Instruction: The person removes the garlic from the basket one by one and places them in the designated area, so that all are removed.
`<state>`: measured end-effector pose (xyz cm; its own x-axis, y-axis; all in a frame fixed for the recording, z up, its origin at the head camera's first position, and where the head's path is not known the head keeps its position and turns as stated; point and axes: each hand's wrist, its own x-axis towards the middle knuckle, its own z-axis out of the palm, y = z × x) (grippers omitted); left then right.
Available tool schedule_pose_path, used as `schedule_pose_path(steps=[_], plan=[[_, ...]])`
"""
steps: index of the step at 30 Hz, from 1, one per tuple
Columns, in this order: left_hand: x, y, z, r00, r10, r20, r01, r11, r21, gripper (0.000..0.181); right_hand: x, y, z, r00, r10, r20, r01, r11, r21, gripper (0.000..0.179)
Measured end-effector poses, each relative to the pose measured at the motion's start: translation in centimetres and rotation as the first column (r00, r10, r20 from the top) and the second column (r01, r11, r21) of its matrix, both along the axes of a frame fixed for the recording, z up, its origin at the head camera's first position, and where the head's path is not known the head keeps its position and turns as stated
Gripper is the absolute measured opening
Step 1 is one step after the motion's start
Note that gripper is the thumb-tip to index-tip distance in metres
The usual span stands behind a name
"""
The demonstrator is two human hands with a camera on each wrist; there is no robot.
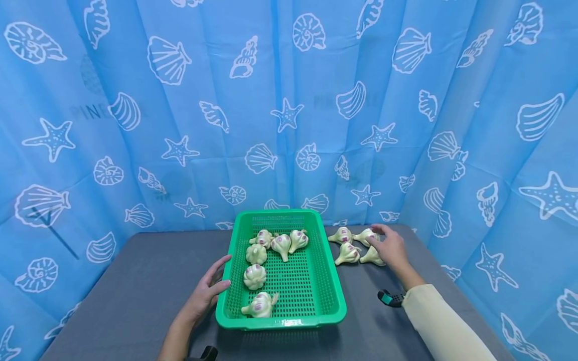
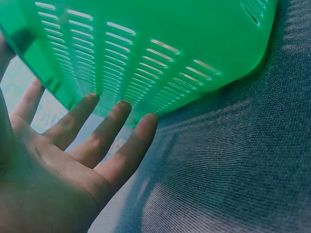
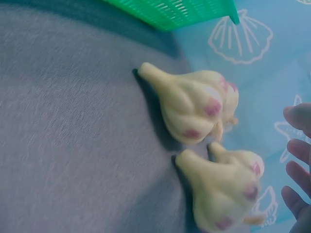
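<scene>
A green plastic basket (image 1: 337, 296) with slotted walls stands on the table, several garlic bulbs (image 1: 255, 277) inside, mostly along its left and far parts. My left hand (image 1: 203, 296) is at the basket's left side; in the left wrist view its spread fingers (image 2: 109, 127) lie against or close to the outer wall. Right of the basket, several more garlic bulbs (image 1: 347, 253) lie in a cluster. My right hand (image 1: 392, 248) hovers at the cluster's right edge, thumb and fingers apart. In the right wrist view its fingers (image 3: 298, 151) are clear of the bulbs (image 3: 192, 104).
A grey cloth covers the table (image 1: 149, 281). Behind and at both sides hangs a blue curtain (image 1: 289, 150) with white shell and starfish prints. A black strap with a green patch (image 1: 389, 299) is at my right wrist.
</scene>
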<state>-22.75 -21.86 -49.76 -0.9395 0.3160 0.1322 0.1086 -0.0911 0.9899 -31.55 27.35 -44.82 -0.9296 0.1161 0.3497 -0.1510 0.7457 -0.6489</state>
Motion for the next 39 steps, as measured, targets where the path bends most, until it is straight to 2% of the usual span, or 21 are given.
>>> schedule_pose_path(steps=[6,13,19,27,39], plan=[[0.0,0.0,0.1,1.000,0.015,0.006,-0.014,1.000,-0.008,0.065,-0.9,-1.0,0.6,1.000,0.024,-0.011,-0.024,1.000,-0.009,0.041],[0.0,0.0,0.3,1.000,0.000,-0.016,0.000,1.000,-0.011,0.065,-1.7,-2.5,1.4,0.999,0.032,-0.022,-0.033,0.999,-0.025,0.038],[0.0,0.0,0.3,1.000,0.003,-0.008,-0.003,1.000,-0.001,0.066,-2.3,-3.9,2.1,0.999,0.039,-0.028,-0.039,0.999,-0.014,0.036],[0.0,-0.1,0.2,1.000,-0.007,-0.010,0.007,1.000,0.005,0.066,-3.1,-5.9,3.3,0.997,0.072,0.015,-0.071,0.996,-0.047,0.037],[0.0,-0.1,0.2,1.000,-0.010,-0.021,0.010,1.000,-0.003,0.066,-4.0,-8.5,4.0,0.993,0.120,0.003,-0.119,0.985,-0.123,0.033]])
